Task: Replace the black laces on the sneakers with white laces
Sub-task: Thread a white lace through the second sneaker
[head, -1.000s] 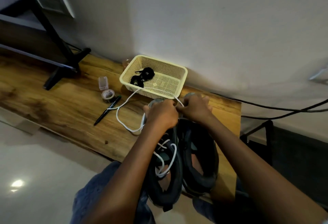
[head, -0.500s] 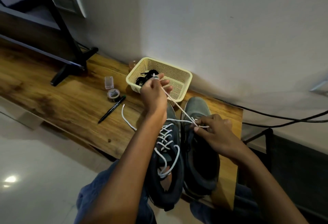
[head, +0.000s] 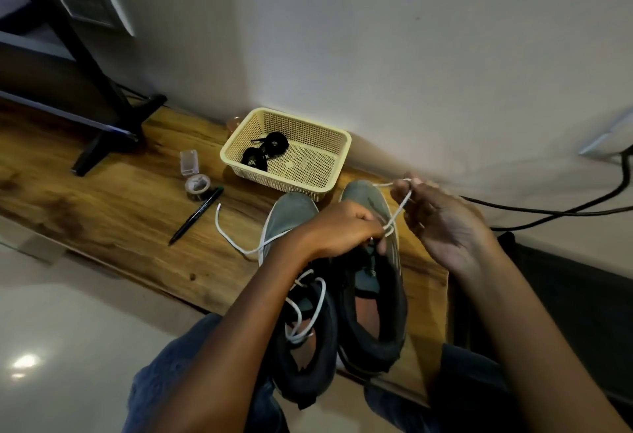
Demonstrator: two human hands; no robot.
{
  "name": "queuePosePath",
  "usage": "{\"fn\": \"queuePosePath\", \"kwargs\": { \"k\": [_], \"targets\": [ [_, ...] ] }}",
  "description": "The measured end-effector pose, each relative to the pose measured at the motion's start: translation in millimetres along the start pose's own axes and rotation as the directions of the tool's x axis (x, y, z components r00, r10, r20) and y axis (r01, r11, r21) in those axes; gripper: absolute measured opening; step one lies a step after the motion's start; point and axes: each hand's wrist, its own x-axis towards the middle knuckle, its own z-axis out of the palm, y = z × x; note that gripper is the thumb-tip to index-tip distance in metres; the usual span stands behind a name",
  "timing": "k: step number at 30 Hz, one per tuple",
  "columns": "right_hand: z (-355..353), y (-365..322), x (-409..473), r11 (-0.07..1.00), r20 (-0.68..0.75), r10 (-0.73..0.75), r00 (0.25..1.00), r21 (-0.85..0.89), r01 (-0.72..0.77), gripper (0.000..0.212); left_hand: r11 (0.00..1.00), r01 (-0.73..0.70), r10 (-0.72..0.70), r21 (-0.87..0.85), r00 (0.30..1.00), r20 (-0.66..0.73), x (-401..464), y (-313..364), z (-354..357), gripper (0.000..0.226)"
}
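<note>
Head view: two sneakers stand side by side on the wooden bench (head: pixel 102 213), the left sneaker (head: pixel 298 295) already threaded in white, the right sneaker (head: pixel 373 295) only begun. The left hand (head: pixel 342 230) pinches the white lace (head: pixel 236 244) at the right sneaker's lower eyelets, seemingly to anchor it, while the right hand (head: pixel 442 223) grips the other end, drawing it taut. The discarded black laces (head: pixel 262 151) lie coiled in the basket (head: pixel 329 182), clear of the work.

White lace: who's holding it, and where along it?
Both hands. The right hand pinches the white lace near its free end, pulled up; the left hand pinches it low, at the right sneaker eyelets.
</note>
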Motion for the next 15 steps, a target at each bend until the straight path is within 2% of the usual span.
{"fn": "queuePosePath", "kwargs": {
  "k": [6,10,13,15],
  "targets": [
    [-18,-5,14,0.987,-0.2,-0.096,0.975,0.107,0.119,0.011,0.964,0.163,-0.14,0.211,0.982,-0.124,-1,-9,-12,0.037],
    [-32,-8,19,0.969,-0.335,-0.155,0.93,0.133,0.209,0.014,0.824,0.402,-0.278,0.399,0.901,-0.333,0,-23,-22,0.05],
    [-35,-12,13,0.966,-0.304,-0.254,0.918,-0.03,0.257,0.014,0.769,0.469,-0.295,0.435,0.864,-0.408,0,-25,-24,0.039],
    [-32,-11,8,0.942,-0.192,-0.263,0.945,-0.261,0.21,0.012,0.743,0.478,-0.287,0.468,0.86,-0.423,0,-24,-22,0.036]
  ]
}}
